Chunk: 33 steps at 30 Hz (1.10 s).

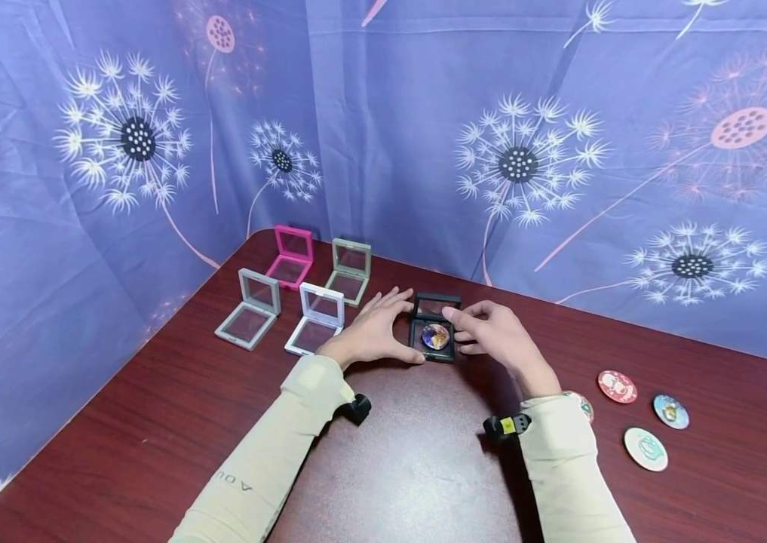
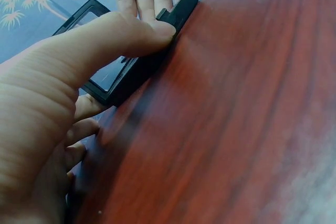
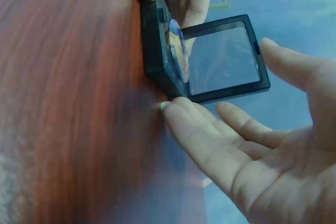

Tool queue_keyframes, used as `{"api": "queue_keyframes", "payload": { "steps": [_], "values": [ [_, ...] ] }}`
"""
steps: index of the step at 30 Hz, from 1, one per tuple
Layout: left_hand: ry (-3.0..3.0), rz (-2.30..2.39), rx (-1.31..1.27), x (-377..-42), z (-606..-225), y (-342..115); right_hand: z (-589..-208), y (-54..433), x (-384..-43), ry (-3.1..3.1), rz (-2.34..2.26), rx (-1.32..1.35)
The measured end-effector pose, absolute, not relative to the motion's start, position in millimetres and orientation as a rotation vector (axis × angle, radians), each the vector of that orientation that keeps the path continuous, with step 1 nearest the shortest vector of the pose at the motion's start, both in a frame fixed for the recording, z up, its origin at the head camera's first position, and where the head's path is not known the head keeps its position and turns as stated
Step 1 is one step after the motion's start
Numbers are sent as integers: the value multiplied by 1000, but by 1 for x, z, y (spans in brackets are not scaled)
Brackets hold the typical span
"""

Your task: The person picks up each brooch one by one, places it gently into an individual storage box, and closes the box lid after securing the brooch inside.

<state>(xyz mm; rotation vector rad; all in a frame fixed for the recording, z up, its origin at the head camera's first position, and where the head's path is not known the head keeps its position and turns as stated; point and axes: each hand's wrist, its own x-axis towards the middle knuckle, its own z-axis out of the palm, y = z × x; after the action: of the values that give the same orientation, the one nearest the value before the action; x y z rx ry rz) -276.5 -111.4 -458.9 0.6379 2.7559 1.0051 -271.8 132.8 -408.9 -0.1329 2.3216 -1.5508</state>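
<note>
A small black hinged display case (image 1: 440, 359) stands with its clear-windowed lid (image 3: 265, 77) raised. Inside its base lies a round, colorful badge (image 1: 435, 336), tilted outward in the right wrist view. My left hand (image 1: 376, 330) holds the case from the left, its thumb (image 2: 142, 38) on the front edge and its index finger toward the back. On the right side is my right hand (image 1: 497, 338), fingers extended. Its thumb (image 3: 289, 64) is at the lid's outer edge, and its fingertips (image 3: 181, 111) are by the base's side near the hinge.
Pink (image 1: 288, 270), olive green (image 1: 349, 296), grey (image 1: 247, 345) and white (image 1: 302, 351) cases stand open to the left. Right of my right arm lie red (image 1: 617, 386), blue (image 1: 670, 412) and pale green (image 1: 645, 449) round badges, plus one partly hidden by the sleeve. A patterned curtain (image 1: 410, 151) borders the table.
</note>
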Motion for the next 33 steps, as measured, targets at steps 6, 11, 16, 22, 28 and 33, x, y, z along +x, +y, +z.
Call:
{"api": "queue_keyframes", "payload": {
  "steps": [6, 11, 16, 22, 28, 33],
  "values": [
    [2751, 1015, 632, -277, -459, -112, -415, 136, -274, 2243, -1661, -114],
    [2754, 1011, 631, -278, -460, -112, -416, 138, -275, 2204, -1705, -92],
    [2759, 1001, 631, -278, -460, -111, -417, 137, -275, 2196, -1723, -84],
    [2763, 990, 633, -278, -460, -110, -421, 138, -277, 2186, -1738, -96],
    [2770, 985, 642, -279, -460, -110, -420, 141, -276, 2140, -1743, -112],
    [2760, 990, 644, -278, -460, -111, -422, 145, -278, 2065, -1768, -147]
  ]
}}
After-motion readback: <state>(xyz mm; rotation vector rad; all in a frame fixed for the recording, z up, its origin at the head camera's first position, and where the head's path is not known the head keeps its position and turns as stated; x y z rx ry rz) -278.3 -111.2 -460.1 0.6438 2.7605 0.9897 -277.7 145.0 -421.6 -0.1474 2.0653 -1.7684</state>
